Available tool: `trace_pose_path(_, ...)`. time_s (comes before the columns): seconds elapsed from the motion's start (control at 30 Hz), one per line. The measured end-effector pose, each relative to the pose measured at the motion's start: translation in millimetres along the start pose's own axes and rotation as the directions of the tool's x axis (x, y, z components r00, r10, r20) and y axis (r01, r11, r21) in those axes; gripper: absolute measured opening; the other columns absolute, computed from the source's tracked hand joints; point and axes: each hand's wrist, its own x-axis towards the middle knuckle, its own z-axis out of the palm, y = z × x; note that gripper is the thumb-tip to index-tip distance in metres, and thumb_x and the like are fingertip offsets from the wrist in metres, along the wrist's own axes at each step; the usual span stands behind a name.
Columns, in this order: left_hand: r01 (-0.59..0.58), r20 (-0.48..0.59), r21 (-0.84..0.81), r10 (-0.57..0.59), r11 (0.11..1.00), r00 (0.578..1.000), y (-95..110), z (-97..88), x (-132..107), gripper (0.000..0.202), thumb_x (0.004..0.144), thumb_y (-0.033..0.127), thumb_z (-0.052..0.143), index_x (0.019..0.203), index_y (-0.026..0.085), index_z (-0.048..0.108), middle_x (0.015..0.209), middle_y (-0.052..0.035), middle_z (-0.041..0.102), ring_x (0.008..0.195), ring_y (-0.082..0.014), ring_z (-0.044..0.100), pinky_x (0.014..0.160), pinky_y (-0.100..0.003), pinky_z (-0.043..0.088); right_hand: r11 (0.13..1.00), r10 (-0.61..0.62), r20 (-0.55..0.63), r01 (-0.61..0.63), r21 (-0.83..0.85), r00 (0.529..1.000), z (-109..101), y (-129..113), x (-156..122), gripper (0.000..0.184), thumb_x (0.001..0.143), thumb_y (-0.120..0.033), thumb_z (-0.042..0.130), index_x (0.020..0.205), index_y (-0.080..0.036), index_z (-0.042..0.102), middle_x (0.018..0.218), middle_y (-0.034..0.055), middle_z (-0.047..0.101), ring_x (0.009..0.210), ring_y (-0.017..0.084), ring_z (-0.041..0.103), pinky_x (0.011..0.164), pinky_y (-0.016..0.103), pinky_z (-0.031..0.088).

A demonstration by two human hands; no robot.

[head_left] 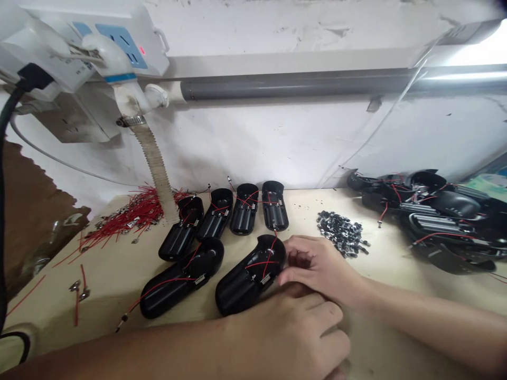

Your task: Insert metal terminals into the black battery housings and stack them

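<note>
A black plastic housing lies open side up on the table, with thin red wires crossing inside its rounded end. At that end my right hand comes in from the right, thumb and curled fingers closed at the rim. My left hand reaches across in front, just below my right hand. Its fingers are curled; the fingertips, and anything in them, are hidden. Left of this housing rests a similar black housing, its red wire trailing to a small dark end piece.
Several more black housings stand in a row near the wall. A heap of red wires lies left, by a ribbed hose. Small black-and-metal parts are piled right of centre, and jumbled housings fill the far right.
</note>
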Motion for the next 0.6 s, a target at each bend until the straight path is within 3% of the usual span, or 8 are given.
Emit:
trace_pose_path(0.17,0.049,-0.004,0.015,-0.049,0.999,0.999,-0.2,2.6,-1.8,0.025,0.107,0.033,0.055,0.09,0.016,0.064,0.09,-0.0047,0.064,0.083,-0.0212,0.06,0.079,-0.042,0.046,0.962,-0.182,0.051,0.188,-0.198,0.982,-6.9,-3.1,4.2,0.053,0.108,-0.065,0.061,0.089,-0.018,0.077,0.079,0.0021,0.064,0.071,0.015,0.058,0.064,0.03,0.046)
trace_pose_path(0.4,0.23,-0.105,-0.017,-0.23,0.973,0.967,1.3,0.2,-1.0,0.021,0.101,0.029,0.061,0.084,0.016,0.066,0.087,-0.0053,0.068,0.084,-0.0224,0.062,0.09,-0.044,0.049,0.86,-0.303,-0.002,0.272,-0.431,0.953,-12.1,-0.9,1.6,0.036,0.116,-0.039,0.053,0.121,-0.015,0.079,0.099,0.0084,0.077,0.088,0.019,0.071,0.08,0.034,0.057)
trace_pose_path(0.5,0.379,-0.152,-0.093,-0.389,0.921,0.909,1.4,-1.8,0.9,0.018,0.099,0.027,0.065,0.086,0.016,0.068,0.092,-0.0052,0.073,0.092,-0.0228,0.065,0.092,-0.043,0.049,0.715,-0.331,0.027,0.269,-0.646,0.943,-23.1,-9.6,1.3,0.034,0.115,-0.028,0.051,0.104,-0.018,0.082,0.089,0.0067,0.076,0.084,0.02,0.071,0.075,0.034,0.052)
trace_pose_path(0.6,0.518,-0.183,-0.178,-0.545,0.837,0.818,0.2,-3.3,2.1,0.014,0.098,0.026,0.067,0.087,0.017,0.069,0.092,-0.0032,0.073,0.093,-0.0218,0.067,0.097,-0.044,0.046,0.452,-0.184,0.014,0.097,-0.887,0.983,-48.5,-22.4,3.2,0.031,0.11,-0.037,0.059,0.095,-0.021,0.081,0.083,0.0068,0.076,0.073,0.023,0.069,0.06,0.034,0.038)
